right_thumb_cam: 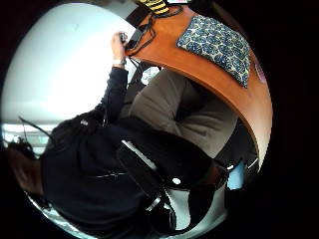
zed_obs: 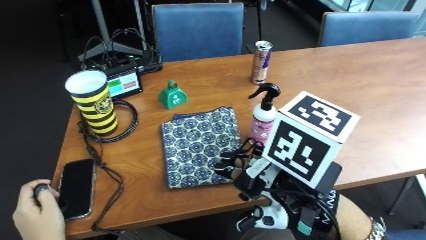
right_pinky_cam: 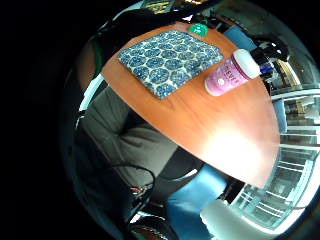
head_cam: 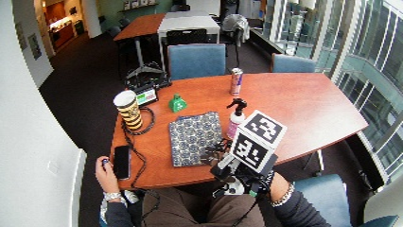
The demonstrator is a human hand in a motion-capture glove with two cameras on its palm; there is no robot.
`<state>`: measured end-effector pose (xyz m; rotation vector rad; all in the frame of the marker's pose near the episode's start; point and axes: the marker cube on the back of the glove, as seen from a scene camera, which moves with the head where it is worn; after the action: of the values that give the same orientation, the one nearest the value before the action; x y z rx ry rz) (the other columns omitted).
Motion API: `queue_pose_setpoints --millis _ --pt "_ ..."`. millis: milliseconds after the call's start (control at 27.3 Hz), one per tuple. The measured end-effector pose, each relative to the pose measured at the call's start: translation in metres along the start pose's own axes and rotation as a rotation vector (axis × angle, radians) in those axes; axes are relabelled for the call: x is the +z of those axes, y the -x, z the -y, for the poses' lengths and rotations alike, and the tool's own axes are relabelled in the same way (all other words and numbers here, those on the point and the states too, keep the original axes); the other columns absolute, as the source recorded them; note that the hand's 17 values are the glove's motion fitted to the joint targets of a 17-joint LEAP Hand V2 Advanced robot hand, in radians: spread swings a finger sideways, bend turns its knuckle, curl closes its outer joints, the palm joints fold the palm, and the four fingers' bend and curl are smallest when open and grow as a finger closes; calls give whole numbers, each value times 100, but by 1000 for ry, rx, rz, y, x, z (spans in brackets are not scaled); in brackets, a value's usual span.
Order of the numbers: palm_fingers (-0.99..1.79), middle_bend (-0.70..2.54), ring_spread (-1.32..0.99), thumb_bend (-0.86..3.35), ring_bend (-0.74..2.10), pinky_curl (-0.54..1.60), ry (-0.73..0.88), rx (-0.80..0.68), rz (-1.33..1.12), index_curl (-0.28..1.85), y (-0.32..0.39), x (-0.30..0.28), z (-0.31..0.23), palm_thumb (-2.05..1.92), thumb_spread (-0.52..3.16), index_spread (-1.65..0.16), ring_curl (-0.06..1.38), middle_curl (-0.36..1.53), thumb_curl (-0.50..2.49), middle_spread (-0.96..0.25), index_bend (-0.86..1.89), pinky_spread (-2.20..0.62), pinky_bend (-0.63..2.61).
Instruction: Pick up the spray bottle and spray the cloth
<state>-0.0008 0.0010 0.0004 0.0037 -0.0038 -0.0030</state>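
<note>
- Black-gloved right hand (zed_obs: 233, 165) hovers over the near table edge, at about 5 o'clock from the cloth; its fingers (zed_obs: 229, 159) are loosely spread and hold nothing, the tips over the cloth's near right corner.
- Blue-and-white patterned cloth (zed_obs: 198, 145) lies flat on the wooden table (zed_obs: 373, 100), folded to a rectangle.
- Spray bottle (zed_obs: 263, 117) stands upright just beside the cloth at its 3 o'clock: pink body, black trigger head. The label's writing cannot be read in any view.
- Green bell (zed_obs: 172, 95) sits at 12 o'clock from the cloth.
- Slim drink can (zed_obs: 260, 62) stands farther back, at about 1 o'clock; its lettering is too small to read.
- Yellow-and-black striped cup (zed_obs: 93, 102) with a round emblem stands at 10 o'clock, inside a cable loop.
- Bare left hand (zed_obs: 36, 212) rests by a dark phone (zed_obs: 76, 187) at 8 o'clock.
</note>
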Motion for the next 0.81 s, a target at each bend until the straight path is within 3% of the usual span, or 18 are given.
queue_pose_setpoints --millis 330,806 --pt "47 23 -4 5 33 16 -3 -5 -9 17 3 0 -1 19 74 -34 16 15 10 -6 18 19 31" --pt "54 22 -6 1 33 22 -118 79 -6 25 -38 -14 25 27 96 -39 21 23 16 -8 17 22 27"
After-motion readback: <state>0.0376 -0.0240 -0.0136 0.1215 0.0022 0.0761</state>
